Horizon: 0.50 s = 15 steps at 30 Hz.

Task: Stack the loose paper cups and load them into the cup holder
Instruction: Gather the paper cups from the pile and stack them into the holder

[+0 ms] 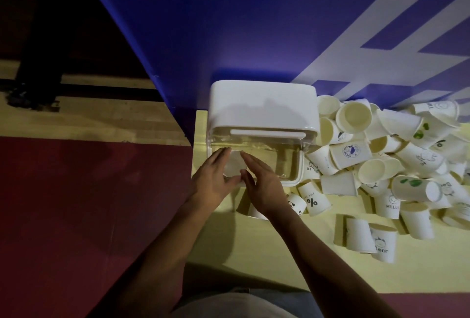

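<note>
Pressing white cup betw. L hand & R hand, fingers straight, at front-left of clear cup holder; loose cups heaped on bench, R side.

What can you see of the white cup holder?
The cup holder has a white top and a clear plastic body. It stands on the table, at its left end, against the blue wall. The left hand and right hand are at its front-left corner; loose cups lean on its right side.
</note>
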Each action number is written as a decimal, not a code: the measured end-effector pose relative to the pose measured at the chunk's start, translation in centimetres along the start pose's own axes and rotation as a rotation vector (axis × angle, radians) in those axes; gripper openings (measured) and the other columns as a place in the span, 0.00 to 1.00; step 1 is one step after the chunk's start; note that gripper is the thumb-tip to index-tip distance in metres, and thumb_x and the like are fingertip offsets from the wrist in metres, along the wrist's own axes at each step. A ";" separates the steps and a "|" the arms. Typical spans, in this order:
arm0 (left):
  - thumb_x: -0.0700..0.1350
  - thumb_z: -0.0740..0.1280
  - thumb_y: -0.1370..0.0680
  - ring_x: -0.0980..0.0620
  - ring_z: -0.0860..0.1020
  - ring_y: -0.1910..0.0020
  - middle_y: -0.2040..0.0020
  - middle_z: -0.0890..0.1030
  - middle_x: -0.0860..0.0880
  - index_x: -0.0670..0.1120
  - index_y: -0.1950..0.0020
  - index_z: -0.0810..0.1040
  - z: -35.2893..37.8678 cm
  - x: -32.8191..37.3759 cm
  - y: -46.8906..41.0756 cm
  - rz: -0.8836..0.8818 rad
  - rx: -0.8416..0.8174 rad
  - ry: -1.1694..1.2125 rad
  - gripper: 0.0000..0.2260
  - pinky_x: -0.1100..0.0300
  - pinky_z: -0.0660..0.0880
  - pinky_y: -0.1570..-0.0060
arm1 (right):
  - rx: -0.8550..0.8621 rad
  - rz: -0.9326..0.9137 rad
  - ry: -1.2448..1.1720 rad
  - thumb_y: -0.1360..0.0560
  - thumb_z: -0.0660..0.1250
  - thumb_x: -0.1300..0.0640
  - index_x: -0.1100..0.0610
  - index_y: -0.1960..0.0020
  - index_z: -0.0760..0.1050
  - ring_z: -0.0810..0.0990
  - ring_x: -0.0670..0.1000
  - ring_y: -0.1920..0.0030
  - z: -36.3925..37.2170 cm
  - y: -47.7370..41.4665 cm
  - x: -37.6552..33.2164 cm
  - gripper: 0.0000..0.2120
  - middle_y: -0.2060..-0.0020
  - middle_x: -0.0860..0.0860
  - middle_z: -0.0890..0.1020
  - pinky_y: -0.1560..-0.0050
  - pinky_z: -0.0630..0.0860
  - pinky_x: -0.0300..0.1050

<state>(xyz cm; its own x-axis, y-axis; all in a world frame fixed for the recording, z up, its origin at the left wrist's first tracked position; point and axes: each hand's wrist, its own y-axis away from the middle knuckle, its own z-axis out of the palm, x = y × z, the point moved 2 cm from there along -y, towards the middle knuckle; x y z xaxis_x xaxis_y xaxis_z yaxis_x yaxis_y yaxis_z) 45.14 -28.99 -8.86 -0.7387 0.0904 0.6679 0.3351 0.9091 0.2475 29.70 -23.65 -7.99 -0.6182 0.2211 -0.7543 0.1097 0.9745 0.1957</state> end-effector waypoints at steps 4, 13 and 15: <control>0.54 0.74 0.25 0.48 0.69 0.25 0.22 0.68 0.50 0.51 0.20 0.64 0.6 -0.3 -0.5 -0.070 -0.038 -0.024 0.36 0.53 0.70 0.32 | -0.020 0.061 -0.005 0.16 0.64 0.54 0.49 0.22 0.69 0.73 0.51 0.27 0.6 -0.3 0.2 0.22 0.27 0.49 0.75 0.29 0.72 0.48; 0.54 0.77 0.27 0.45 0.74 0.29 0.25 0.73 0.48 0.47 0.23 0.69 -0.3 0.6 0.4 0.023 0.037 0.005 0.35 0.48 0.76 0.37 | 0.022 0.065 -0.025 0.16 0.62 0.47 0.47 0.20 0.65 0.75 0.51 0.28 -0.7 0.4 0.0 0.24 0.27 0.49 0.75 0.31 0.74 0.48; 0.48 0.78 0.27 0.44 0.75 0.30 0.27 0.74 0.45 0.43 0.26 0.72 -1.0 1.2 1.5 0.077 0.116 0.014 0.32 0.47 0.76 0.36 | 0.073 0.098 -0.051 0.15 0.61 0.47 0.47 0.21 0.66 0.78 0.51 0.32 -1.6 1.6 0.3 0.23 0.30 0.50 0.78 0.35 0.77 0.47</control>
<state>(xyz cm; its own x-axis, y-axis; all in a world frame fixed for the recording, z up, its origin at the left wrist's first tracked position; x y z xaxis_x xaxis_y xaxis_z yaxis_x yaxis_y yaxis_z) 45.35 -27.90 -7.04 -0.7047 0.1566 0.6920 0.3200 0.9406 0.1131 28.39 -22.11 -6.91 -0.5612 0.3155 -0.7651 0.2254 0.9478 0.2255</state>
